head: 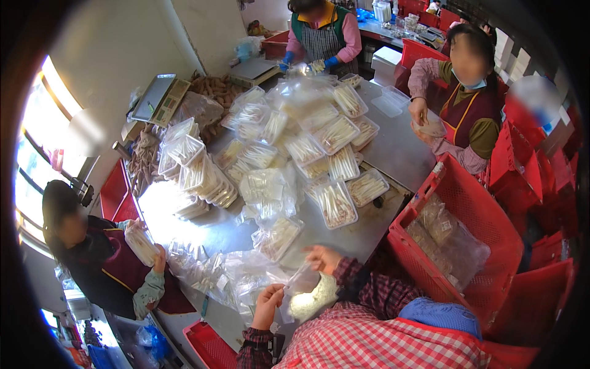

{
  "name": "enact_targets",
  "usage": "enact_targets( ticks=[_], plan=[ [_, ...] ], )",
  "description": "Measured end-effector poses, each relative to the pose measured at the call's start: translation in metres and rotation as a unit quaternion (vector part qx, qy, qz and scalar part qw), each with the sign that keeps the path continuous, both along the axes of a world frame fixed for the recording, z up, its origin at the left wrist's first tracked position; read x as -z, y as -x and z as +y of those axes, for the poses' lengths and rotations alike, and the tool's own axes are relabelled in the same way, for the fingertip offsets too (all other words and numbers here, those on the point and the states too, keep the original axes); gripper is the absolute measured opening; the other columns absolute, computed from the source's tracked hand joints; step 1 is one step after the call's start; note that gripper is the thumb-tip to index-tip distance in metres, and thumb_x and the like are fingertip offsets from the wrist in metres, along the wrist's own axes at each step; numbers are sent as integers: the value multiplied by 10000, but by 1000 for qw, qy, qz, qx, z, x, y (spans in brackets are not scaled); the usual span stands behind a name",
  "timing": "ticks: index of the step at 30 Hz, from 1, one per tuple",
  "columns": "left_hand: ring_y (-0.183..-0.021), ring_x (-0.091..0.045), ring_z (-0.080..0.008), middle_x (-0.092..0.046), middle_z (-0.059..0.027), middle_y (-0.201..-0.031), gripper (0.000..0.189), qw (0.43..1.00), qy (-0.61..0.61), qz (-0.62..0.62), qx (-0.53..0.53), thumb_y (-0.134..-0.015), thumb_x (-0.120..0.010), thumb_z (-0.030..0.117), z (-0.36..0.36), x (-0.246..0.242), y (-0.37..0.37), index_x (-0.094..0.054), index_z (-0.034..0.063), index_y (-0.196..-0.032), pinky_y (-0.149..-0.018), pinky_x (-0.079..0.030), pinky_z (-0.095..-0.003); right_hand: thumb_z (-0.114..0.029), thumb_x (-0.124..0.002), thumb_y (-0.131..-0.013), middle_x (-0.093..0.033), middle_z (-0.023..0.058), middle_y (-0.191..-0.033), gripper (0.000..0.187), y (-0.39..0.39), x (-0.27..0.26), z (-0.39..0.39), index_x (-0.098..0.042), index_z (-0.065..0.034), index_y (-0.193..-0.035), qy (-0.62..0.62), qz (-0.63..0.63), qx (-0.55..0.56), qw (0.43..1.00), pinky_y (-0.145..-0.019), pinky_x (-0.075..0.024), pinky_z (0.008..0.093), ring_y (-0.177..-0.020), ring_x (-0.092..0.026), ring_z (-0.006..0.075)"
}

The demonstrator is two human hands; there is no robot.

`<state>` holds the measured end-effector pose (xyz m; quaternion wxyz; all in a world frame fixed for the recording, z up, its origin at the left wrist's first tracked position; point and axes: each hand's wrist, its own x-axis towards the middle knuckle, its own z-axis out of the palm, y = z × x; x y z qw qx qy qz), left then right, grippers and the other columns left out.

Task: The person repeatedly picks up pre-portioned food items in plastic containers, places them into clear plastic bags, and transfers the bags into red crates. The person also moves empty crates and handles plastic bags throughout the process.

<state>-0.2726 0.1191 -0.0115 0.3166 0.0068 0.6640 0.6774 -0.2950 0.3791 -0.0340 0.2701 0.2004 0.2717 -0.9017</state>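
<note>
My left hand (269,302) pinches the edge of a clear plastic bag (302,280) near the table's front edge. My right hand (324,259) is at the bag's other side with fingers partly spread and blurred; whether it grips the bag is unclear. Just beyond lies a clear tray of pale, stick-shaped food in plastic wrap (278,237). A heap of clear empty-looking bags (226,276) spreads to the left of my hands. Farther off, an uncovered tray of the pale sticks (336,204) leans among many similar trays, with a stack of filled trays (203,175) at the left.
A red plastic crate (461,244) holding bagged goods stands at right; another red crate (209,346) is below left. Co-workers stand left (115,258), right (470,101) and across the metal table (392,133), each handling items. Scales (168,101) and brown roots (214,90) lie at the far left.
</note>
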Motion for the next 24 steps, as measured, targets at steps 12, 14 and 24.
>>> enact_targets(
  ticks=[12, 14, 24],
  plan=[
    [-1007, -596, -252, -547, -119, -1266, 411, 927, 89, 216, 293, -893, -599, 177, -21, -26, -45, -560, 90, -1293, -815, -501, -328, -35, -611, -876, -562, 11, -708, 158, 3, 22, 57, -592, -43, -1033, -30, 46, -99, 994, -525, -422, 242, -570, -511, 86],
    [-1029, -581, -190, -493, -96, -1344, 469, 958, 52, 143, 241, -916, -603, 205, -24, -28, -53, -506, 95, -1362, -848, -488, -327, -106, -628, -888, -571, 17, -706, 195, 9, 21, 63, -591, -35, -1066, -277, 150, -217, 924, -543, -448, 267, -576, -533, 108],
    [-983, -611, -141, -657, -84, -1137, 373, 990, 140, 13, 17, -946, -566, 145, -68, 6, -83, -537, 42, -1304, -857, -484, -298, -343, -866, -601, -581, 178, -1069, 889, -16, 78, 1, -427, -48, -1316, -621, 213, -333, 677, -875, -481, 387, -1001, -576, 291]
  ],
)
